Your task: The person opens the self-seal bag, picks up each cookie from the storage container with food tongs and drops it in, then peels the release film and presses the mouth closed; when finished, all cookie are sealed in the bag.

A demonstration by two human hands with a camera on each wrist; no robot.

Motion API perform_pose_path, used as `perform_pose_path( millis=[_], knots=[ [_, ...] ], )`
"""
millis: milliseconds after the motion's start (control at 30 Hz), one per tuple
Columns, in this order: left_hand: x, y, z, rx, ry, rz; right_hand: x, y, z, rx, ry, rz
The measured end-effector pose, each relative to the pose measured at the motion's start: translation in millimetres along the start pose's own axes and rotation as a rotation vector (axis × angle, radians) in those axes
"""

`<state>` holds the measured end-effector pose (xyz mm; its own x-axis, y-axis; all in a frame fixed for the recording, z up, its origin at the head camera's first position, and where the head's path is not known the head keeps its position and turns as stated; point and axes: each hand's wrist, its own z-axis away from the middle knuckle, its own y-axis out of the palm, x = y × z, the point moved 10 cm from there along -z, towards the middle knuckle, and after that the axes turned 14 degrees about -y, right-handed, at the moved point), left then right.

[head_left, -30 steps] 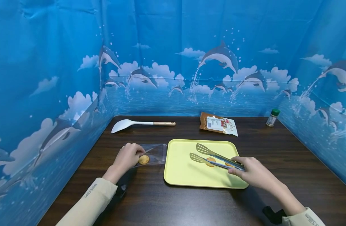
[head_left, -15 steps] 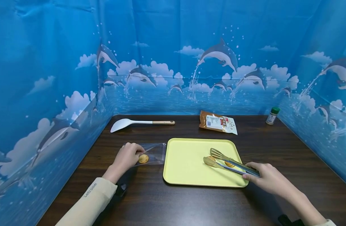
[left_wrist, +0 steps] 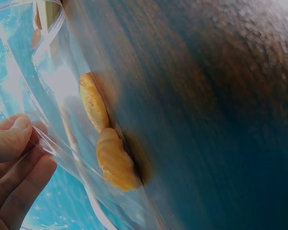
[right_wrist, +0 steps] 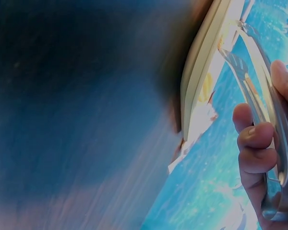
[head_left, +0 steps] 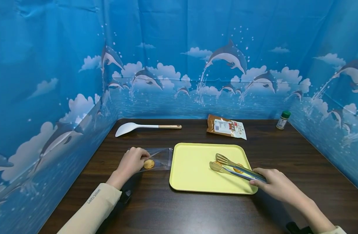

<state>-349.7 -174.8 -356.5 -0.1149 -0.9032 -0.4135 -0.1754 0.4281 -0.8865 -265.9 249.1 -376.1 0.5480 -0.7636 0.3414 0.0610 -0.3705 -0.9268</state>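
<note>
My left hand (head_left: pixel 131 164) pinches the film of a clear zip bag (head_left: pixel 165 159) lying left of the tray. A round cookie (head_left: pixel 149 164) shows inside it. The left wrist view shows two baked pieces in the bag, a speckled cookie (left_wrist: pixel 92 103) and a ridged one (left_wrist: pixel 116 160). With my right hand (head_left: pixel 276 185) I grip metal tongs (head_left: pixel 252 174) over the right half of a yellow tray (head_left: pixel 190 172). Their slotted ends stand apart, beside a cookie (head_left: pixel 218 163) that they partly hide. Another cookie (head_left: pixel 238 167) lies behind the tongs' arms.
A white spatula (head_left: pixel 129 128) with a wooden handle lies at the back left. Behind the tray is a brown and white snack pouch (head_left: pixel 227 126). A green-capped jar (head_left: pixel 282 120) stands at the back right. A blue dolphin curtain (head_left: pixel 179 58) encloses the table's far sides.
The tongs and my right hand have shifted right and slightly toward me, mostly in the first half second. The tongs' ends have closed somewhat. My left hand keeps its place on the bag.
</note>
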Motion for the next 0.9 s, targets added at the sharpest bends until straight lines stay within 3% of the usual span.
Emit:
perform_pose_path(
  millis=[333,900],
  knots=[
    [-0.1,-1.2,0.7,0.002,-0.014,0.004,12,-3,-12.9,-0.021,-0.020,-0.006],
    [-2.2,0.8,1.9,-0.003,-0.022,-0.006,53,11,-69.2,-0.025,-0.121,-0.047]
  ],
)
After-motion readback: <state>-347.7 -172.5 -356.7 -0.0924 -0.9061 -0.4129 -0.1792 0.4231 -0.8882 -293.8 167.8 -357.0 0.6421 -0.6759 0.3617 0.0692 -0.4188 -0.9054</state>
